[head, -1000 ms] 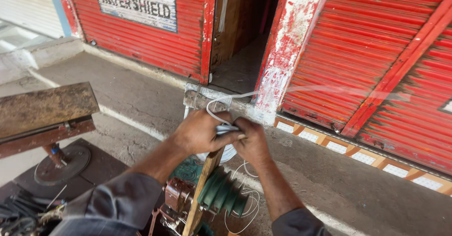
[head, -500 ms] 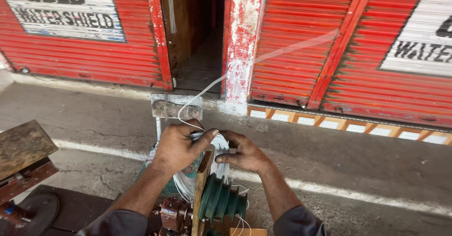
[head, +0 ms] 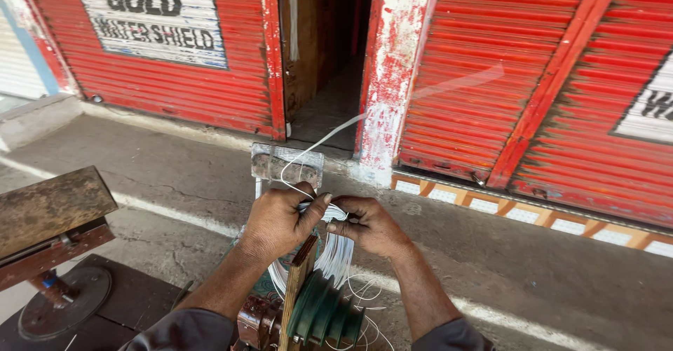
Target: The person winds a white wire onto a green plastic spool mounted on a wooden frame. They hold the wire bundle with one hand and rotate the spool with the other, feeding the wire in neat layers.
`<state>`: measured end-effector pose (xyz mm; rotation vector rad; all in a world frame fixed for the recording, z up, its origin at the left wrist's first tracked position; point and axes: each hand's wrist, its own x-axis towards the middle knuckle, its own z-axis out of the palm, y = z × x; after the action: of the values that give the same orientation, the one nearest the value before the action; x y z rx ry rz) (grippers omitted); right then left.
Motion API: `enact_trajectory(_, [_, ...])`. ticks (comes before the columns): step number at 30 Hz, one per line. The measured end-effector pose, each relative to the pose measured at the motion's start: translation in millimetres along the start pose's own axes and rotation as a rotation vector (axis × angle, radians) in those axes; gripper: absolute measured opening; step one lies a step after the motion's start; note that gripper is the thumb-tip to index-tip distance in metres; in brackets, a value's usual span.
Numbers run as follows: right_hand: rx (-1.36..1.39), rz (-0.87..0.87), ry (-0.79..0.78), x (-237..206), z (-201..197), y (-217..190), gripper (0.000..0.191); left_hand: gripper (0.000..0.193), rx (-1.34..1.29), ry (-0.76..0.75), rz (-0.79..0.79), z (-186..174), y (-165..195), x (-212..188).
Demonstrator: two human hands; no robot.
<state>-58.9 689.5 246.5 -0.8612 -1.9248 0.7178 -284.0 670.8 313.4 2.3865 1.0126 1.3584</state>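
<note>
My left hand point(head: 280, 221) and my right hand point(head: 370, 225) meet over a bundle of white wire point(head: 332, 253) wound in a coil on a winding machine. Both hands pinch the top of the white coil, fingertips almost touching. A single white wire strand point(head: 329, 135) runs up and away from the hands toward the dark doorway. Below the hands sits a green stepped pulley point(head: 319, 312) beside an upright wooden plate point(head: 297, 281). A small metal block point(head: 284, 165) stands just beyond the hands.
A worn wooden slab point(head: 49, 207) on a metal stand with a round base point(head: 59, 309) sits at the left. Red roller shutters point(head: 561, 78) and a chipped white-and-red pillar point(head: 392, 71) line the far side of the concrete pavement point(head: 561, 281).
The view has swung left, so the doorway and pillar now sit nearer the centre. My hands stay on the white coil, fingers drawn closer together.
</note>
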Motion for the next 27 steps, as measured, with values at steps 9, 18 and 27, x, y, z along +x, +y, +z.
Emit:
enact_trajectory(9, [0.349,0.061,-0.126,14,0,-2,0.051,0.037,-0.118,0.013,-0.293,-1,6,3])
enact_trajectory(18, [0.417,0.125,0.170,16,-7,28,0.026,0.042,-0.090,0.002,-0.344,-2,-1,14])
enact_trajectory(27, [0.096,0.089,0.202,34,0,37,0.021,0.038,-0.258,0.015,-0.410,-10,-2,40])
